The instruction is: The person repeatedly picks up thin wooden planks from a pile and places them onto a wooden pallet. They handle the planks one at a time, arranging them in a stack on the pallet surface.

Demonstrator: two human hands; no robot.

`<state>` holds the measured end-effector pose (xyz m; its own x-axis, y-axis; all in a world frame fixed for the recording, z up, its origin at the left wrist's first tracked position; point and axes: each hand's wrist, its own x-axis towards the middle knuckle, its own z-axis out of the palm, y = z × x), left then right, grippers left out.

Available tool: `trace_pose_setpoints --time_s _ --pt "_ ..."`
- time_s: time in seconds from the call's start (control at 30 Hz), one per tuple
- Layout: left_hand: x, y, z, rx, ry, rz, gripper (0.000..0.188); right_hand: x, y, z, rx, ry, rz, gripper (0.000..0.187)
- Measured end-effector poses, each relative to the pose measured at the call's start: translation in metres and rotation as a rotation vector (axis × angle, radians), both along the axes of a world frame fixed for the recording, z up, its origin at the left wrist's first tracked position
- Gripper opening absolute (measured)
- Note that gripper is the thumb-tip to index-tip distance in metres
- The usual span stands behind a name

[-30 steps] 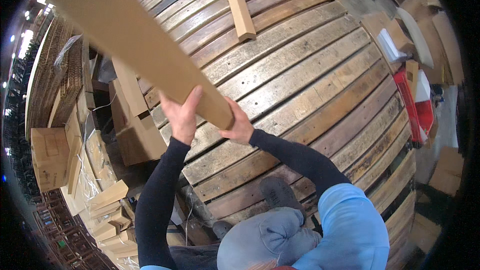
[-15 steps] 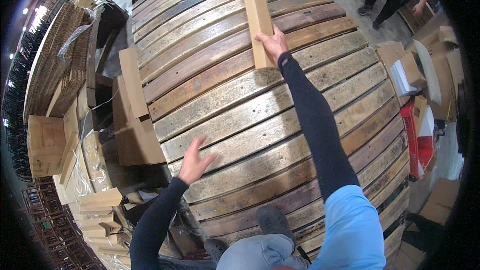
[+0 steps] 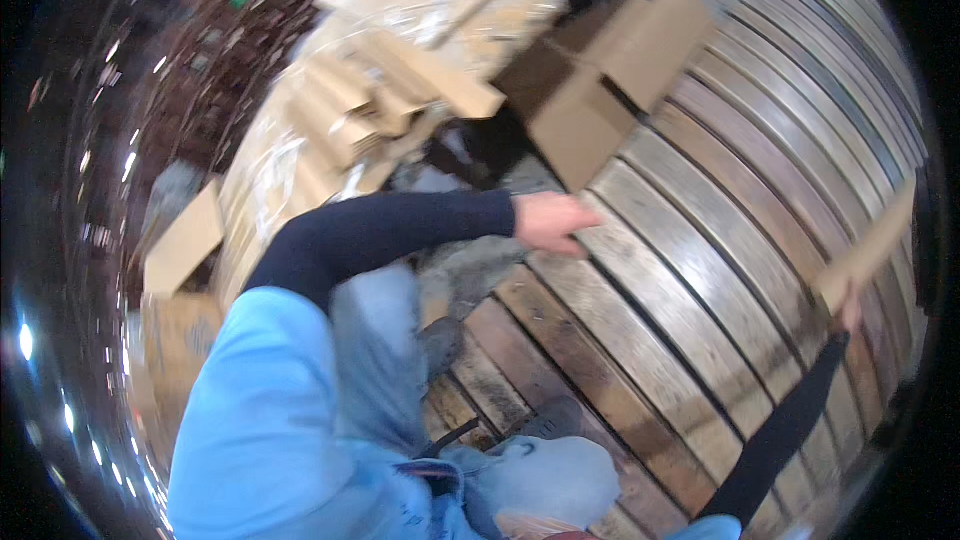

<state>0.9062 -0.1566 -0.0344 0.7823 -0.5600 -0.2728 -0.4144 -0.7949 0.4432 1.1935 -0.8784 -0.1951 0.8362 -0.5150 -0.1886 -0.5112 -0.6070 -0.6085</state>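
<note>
My right hand, far out at the right, is closed on the near end of a long brown cardboard edge strip. The strip slants away over the wooden slats, and its far end fades into the dark rim. My left hand holds nothing, with its fingers stretched out and somewhat smeared by motion. Below that hand lies the edge of the slatted wooden platform. Close by stands an open cardboard box with its flaps up.
Several folded cardboard edge strips lie on a plastic-wrapped stack at the upper left. A loose cardboard sheet and a carton stand at the left. My shoe is on the slats.
My view has swung left, so the platform and the strip now sit farther right. My right hand still grips the strip. My left hand remains empty, its arm now bent across the view.
</note>
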Motion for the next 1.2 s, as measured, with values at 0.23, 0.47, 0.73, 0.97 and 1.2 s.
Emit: trace_pose_setpoints --time_s 0.23,0.47,0.73,0.97,1.2 --pt "-0.124 0.096 0.072 -0.439 -0.029 0.589 0.043 -0.132 0.211 -0.018 -1.057 -0.352 0.202 0.081" --pt "-0.28 0.229 0.041 -0.99 -0.559 1.413 0.014 -0.266 0.478 0.046 0.023 -0.428 1.147 0.069" --pt "-0.395 0.264 0.014 -1.274 -0.783 1.729 0.009 -0.388 0.848 0.214 0.011 -0.694 1.816 0.083" --pt "-0.38 0.211 -0.014 -1.615 -0.544 1.601 0.011 -0.421 1.01 0.19 -0.557 -0.506 1.583 0.074" --pt "-0.332 0.227 -0.022 -1.858 -0.094 1.618 0.034 -0.372 0.951 0.214 -0.017 -0.285 1.884 0.059"
